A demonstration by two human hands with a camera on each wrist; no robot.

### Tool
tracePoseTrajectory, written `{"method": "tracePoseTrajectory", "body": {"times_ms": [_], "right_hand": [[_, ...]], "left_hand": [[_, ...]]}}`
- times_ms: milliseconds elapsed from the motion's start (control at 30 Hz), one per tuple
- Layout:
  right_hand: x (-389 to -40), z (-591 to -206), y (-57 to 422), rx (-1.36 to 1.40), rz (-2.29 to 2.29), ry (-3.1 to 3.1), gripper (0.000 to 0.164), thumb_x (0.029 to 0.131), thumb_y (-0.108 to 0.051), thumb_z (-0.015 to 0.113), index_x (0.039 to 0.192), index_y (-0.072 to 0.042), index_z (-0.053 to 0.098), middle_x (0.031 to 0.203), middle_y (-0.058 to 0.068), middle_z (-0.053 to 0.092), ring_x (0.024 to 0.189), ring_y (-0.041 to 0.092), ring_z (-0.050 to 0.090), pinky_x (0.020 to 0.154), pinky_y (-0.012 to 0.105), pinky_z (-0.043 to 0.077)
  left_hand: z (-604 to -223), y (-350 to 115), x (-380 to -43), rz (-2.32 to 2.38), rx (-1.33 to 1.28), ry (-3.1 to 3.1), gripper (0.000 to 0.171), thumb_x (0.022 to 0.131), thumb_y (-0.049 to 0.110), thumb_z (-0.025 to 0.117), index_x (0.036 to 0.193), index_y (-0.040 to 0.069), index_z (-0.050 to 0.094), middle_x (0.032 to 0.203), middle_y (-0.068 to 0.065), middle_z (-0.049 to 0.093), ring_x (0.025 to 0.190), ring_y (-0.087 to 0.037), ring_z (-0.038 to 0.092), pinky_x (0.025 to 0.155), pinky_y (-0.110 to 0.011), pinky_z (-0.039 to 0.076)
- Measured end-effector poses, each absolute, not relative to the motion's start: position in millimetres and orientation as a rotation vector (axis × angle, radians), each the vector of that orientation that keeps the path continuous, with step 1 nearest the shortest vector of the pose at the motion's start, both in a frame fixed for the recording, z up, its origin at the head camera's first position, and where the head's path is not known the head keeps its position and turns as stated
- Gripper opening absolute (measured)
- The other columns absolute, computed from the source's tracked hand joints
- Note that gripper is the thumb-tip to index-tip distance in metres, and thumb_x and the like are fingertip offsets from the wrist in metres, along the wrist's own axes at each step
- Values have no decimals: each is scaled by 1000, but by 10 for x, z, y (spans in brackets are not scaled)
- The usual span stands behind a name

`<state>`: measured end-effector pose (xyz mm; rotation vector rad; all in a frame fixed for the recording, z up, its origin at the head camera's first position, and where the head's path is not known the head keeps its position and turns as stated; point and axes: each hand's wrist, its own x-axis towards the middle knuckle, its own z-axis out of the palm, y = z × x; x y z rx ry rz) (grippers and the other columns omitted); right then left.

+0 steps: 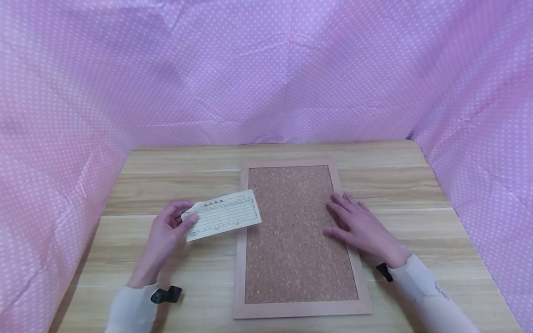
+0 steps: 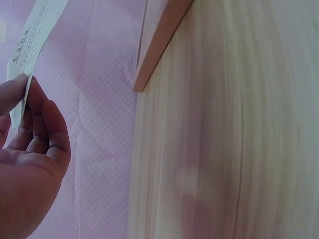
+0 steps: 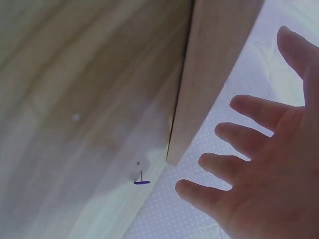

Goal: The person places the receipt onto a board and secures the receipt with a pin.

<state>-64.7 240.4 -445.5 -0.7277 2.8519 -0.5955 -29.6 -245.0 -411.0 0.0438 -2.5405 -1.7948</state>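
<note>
One printed form slip [image 1: 222, 215], text too small to read, pinched by left hand [image 1: 166, 233]. Right hand [image 1: 360, 226] flat, fingers spread, on one cork board [image 1: 291, 240], frame centre.

My wooden table [image 1: 175, 259] carries the cork board [image 1: 297, 236], lying flat near the middle. A small purple pin [image 3: 141, 181] lies on the wood beside the board's frame.

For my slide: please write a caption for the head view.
Left hand pinches a paper slip; right hand rests on cork board.
</note>
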Motion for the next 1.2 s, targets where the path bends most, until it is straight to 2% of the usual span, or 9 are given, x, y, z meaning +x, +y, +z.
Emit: {"method": "tracePoseTrajectory", "body": {"times_ms": [300, 633, 733, 967, 1200], "right_hand": [[-630, -4365, 2384, -739, -670, 2874, 74, 101, -48, 64, 154, -1, 46, 165, 22, 30, 151, 50, 21, 118, 65, 20], [-588, -4268, 2368, -724, -848, 2883, 67, 101, -39, 67, 152, -1, 48, 165, 19, 32, 151, 47, 25, 116, 67, 24], [-562, -4229, 2357, -709, -900, 2884, 67, 101, -38, 67, 154, -3, 47, 166, 16, 32, 151, 46, 26, 115, 67, 24], [-518, -4148, 2305, -726, -991, 2908, 63, 100, -32, 69, 155, -9, 48, 165, 13, 36, 149, 44, 32, 112, 67, 30], [-481, -4089, 2250, -736, -1111, 2918, 60, 99, -27, 71, 153, -11, 50, 164, 9, 39, 147, 41, 39, 110, 66, 34]], "left_hand": [[-4098, -2287, -334, -1836, 48, -2498, 35, 96, 8, 74, 128, 0, 61, 108, 12, 71, 83, -11, 60, 69, -22, 47], [-4120, -2132, -368, -1882, 20, -2463, 33, 95, 5, 74, 125, -1, 62, 109, 11, 72, 86, -11, 62, 70, -22, 49], [-4118, -2079, -377, -1900, 40, -2460, 33, 95, 5, 74, 126, -1, 62, 110, 6, 72, 85, -12, 62, 69, -22, 49], [-4111, -1933, -401, -1934, 30, -2435, 32, 95, 1, 72, 125, -2, 63, 115, -16, 71, 84, -11, 63, 69, -22, 49], [-4136, -1796, -431, -2019, -17, -2399, 32, 94, -1, 71, 125, -3, 62, 120, -22, 69, 88, -13, 67, 72, -24, 53]]}}
